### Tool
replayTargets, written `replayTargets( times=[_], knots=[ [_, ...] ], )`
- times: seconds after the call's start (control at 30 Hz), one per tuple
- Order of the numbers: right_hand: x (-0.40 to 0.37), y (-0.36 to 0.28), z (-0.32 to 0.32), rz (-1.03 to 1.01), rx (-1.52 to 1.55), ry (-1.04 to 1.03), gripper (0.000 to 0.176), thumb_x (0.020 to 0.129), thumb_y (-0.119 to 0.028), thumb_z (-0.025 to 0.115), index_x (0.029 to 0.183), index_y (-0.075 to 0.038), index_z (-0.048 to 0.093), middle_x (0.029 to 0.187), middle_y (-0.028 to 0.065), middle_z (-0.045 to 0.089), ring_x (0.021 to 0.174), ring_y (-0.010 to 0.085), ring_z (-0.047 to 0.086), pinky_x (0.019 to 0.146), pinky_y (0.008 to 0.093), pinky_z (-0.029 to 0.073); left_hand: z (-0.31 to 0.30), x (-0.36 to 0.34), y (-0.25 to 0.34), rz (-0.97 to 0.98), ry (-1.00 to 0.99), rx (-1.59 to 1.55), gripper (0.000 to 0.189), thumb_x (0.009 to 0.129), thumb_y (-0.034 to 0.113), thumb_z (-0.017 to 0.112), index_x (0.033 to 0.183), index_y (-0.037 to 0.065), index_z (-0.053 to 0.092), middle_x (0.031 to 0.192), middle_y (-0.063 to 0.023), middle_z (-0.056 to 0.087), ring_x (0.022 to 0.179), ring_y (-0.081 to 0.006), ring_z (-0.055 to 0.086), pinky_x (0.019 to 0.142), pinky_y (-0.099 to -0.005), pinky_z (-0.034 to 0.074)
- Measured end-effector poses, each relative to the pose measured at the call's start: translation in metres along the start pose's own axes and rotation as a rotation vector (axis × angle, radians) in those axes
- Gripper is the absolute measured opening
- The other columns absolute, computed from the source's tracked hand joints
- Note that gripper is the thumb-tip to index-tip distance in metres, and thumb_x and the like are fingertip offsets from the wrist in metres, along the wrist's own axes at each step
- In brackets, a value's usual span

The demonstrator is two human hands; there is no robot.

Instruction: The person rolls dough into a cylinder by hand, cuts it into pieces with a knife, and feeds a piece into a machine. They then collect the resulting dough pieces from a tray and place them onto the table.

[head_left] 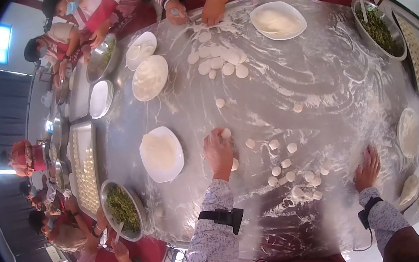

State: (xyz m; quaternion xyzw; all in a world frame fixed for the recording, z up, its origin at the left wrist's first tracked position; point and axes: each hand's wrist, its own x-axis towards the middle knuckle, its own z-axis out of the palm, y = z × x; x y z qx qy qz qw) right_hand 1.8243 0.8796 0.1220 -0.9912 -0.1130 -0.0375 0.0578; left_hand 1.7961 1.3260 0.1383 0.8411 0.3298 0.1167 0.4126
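My left hand [218, 154] is palm down over the floured metal table, its fingers curled at a small round dough piece [226, 133]. Beside its wrist lies another dough piece [234, 165], partly covered. To its right are several short, cut dough pieces [291, 176], scattered and dusted with flour. My right hand [367, 167] rests on the floury surface further right, fingers stretched out, with nothing in it. Ahead of my left hand lies a single flattened dough disc [220, 103]. A white dish of flour [162, 154] stands left of that hand.
Flat dough rounds [217, 61] lie near a co-worker's hands [214, 9] across the table. Bowls of green filling [122, 210] stand left and at the far right [380, 32]. A tray of dumplings [86, 167] is at left. Dough lumps [409, 188] lie at the right edge.
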Motion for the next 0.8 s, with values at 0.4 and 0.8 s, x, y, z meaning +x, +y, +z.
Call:
replayTargets(
  times=[0.4,0.8],
  knots=[
    [0.005,-0.005,0.001,0.067,-0.008,-0.028,0.057,0.070,-0.012,0.044,0.126,-0.007,0.039,0.136,0.0131,0.033,0.128,0.0306,0.025,0.106,0.0436,0.016,0.041,0.031,0.017,0.209,0.038,0.773,0.062,0.082,0.036,0.051,0.137,0.019,0.027,0.144,-0.0098,0.019,0.132,-0.0302,0.015,0.103,-0.0539,0.003],
    [0.004,-0.004,-0.007,0.083,0.055,-0.052,0.057,0.070,-0.014,0.044,0.126,-0.007,0.038,0.136,0.0143,0.032,0.128,0.0323,0.025,0.106,0.0443,0.015,0.030,0.108,-0.026,0.141,-0.279,0.195,0.068,0.073,0.019,0.065,0.133,0.018,0.033,0.136,-0.0119,0.031,0.125,-0.0277,0.026,0.099,-0.0507,0.022]
  ],
)
